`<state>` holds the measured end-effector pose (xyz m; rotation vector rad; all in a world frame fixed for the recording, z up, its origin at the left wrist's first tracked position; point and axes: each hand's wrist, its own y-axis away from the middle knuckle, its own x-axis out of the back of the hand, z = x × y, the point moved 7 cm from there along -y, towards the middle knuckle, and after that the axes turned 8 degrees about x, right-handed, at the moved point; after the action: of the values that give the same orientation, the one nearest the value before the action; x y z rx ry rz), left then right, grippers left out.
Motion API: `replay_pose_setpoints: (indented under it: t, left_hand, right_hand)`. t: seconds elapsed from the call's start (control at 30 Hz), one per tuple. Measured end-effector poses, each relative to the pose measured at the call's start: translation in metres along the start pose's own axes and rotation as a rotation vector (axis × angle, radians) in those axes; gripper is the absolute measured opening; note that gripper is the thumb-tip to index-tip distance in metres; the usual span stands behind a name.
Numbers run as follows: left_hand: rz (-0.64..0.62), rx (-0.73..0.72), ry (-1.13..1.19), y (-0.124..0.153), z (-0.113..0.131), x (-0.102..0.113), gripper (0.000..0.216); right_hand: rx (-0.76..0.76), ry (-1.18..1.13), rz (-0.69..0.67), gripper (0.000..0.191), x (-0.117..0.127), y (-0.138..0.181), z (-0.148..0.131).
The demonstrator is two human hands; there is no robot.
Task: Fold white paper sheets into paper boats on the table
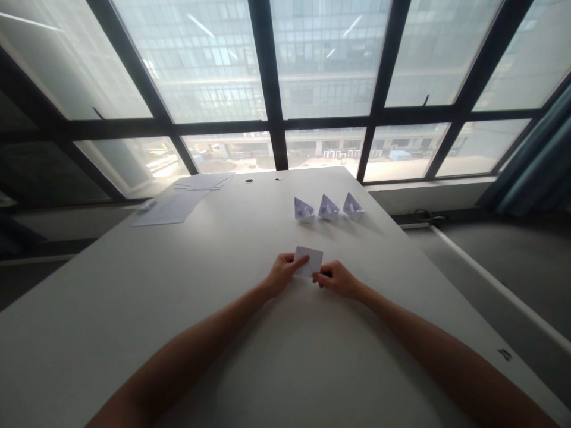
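Note:
A small folded white paper lies on the white table in front of me. My left hand pinches its left edge with curled fingers. Its lower right edge is pinched by my right hand, fingers pressed together. Beyond the paper, three finished white paper boats stand in a row, clear of both hands.
A stack of flat white sheets lies at the far left of the table, with more sheets behind it. Two round holes sit near the far edge. Large windows rise behind; a blue curtain hangs at the right.

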<state>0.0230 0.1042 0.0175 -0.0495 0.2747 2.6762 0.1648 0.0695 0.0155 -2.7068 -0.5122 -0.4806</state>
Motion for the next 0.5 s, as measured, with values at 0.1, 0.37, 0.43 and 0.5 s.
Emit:
replay_pose_setpoints:
  t: [0.1,0.37,0.43,0.5]
  left_hand:
    - [0.048,0.005,0.057,-0.0015,-0.0019,0.0038,0.047]
    - [0.091,0.007,0.15,-0.0058,-0.0046,0.0091,0.044]
    - [0.077,0.009,0.131,-0.0061,-0.0045,0.0089,0.044]
    - [0.051,0.005,0.092,-0.0055,-0.0036,0.0076,0.044]
  right_hand:
    - [0.012,0.004,0.003,0.029,0.0012,0.0002,-0.0016]
    - [0.035,0.014,0.002,0.028,0.0021,0.0019,-0.0057]
    - [0.033,0.001,0.013,0.026,0.0029,0.0013,-0.0046]
    - [0.041,-0.015,0.038,0.025,0.0049,0.0007,-0.0035]
